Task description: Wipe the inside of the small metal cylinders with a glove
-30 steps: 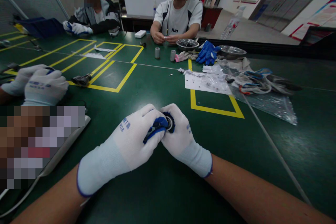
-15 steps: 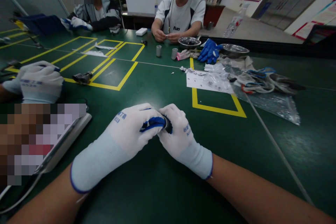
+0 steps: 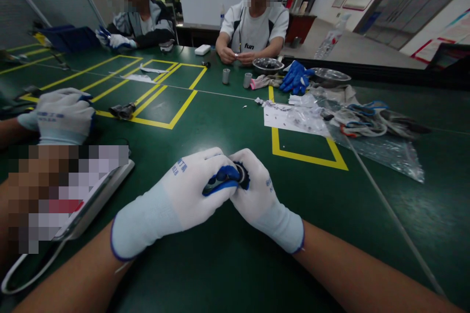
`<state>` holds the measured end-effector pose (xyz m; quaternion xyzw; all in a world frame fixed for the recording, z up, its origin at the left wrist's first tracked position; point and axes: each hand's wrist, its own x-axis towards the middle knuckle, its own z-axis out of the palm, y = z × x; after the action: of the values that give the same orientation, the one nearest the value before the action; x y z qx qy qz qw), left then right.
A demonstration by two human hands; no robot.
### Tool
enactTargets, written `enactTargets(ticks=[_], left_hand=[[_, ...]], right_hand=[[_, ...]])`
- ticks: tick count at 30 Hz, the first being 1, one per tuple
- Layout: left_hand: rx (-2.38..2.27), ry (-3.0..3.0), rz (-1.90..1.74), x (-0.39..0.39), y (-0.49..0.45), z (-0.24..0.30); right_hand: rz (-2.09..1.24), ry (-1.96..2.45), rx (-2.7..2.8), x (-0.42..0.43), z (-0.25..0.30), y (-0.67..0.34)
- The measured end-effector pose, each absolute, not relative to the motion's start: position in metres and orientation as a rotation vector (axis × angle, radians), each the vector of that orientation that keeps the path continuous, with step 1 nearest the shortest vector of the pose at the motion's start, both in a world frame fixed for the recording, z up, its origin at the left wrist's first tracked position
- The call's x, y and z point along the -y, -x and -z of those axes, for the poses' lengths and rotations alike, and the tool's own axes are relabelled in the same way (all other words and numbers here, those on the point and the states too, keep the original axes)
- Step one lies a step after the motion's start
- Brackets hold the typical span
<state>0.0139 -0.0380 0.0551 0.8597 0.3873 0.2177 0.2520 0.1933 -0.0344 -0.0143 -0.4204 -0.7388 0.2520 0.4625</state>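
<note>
- So the left hand [image 3: 198, 183] and right hand [image 3: 253, 188], both gloved, met at the fingers over the near side of the table [image 3: 216, 120].
- The part [image 3: 241, 174] sat right between them, dark with a round rim showing (most of it was buried in glove, so no clue about the rest).
- Right grip was curled round it, left grip looked pinched onto its edge.
- Step in hand, my read: two-handed fiddling with the part; turning or fitting, couldn't tell which.
- Next move, I'd guess, called for one hand holding firm while the other worked the rim.
- Two grey cups [image 3: 226, 77] stood well beyond.
</note>
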Motion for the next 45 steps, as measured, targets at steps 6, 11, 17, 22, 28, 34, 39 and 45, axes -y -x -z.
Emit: enactTargets(ticks=[6, 11, 17, 22, 28, 34, 39, 45], left_hand=[[-1.1, -2.237, -0.589, 0.037, -0.012, -0.056], [-1.173, -2.046, -0.751, 0.036, -0.011, -0.057], [-1.233, -1.917, -0.812, 0.036, -0.01, -0.055], [-1.199, -1.859, -0.784, 0.035, -0.009, -0.054], [-1.147, -1.803, -0.856, 0.03, -0.014, -0.055], [-1.121, -1.625, -0.731, 0.027, -0.01, -0.056], [-1.119, -1.553, -0.768, 0.024, -0.008, -0.054], [-1.203, -1.726, -0.839, 0.027, -0.008, -0.059]], right_hand=[[-0.584, 1.023, 1.823, 0.035, 0.014, -0.192], [-0.632, 1.005, 1.729, 0.034, 0.014, -0.191], [-0.689, 1.04, 1.629, 0.033, 0.013, -0.191], [-0.693, 1.021, 1.601, 0.031, 0.014, -0.191], [-0.717, 1.024, 1.594, 0.031, 0.014, -0.191], [-0.708, 1.008, 1.585, 0.031, 0.014, -0.191], [-0.714, 1.008, 1.606, 0.031, 0.013, -0.191], [-0.649, 0.991, 1.63, 0.032, 0.012, -0.191]])
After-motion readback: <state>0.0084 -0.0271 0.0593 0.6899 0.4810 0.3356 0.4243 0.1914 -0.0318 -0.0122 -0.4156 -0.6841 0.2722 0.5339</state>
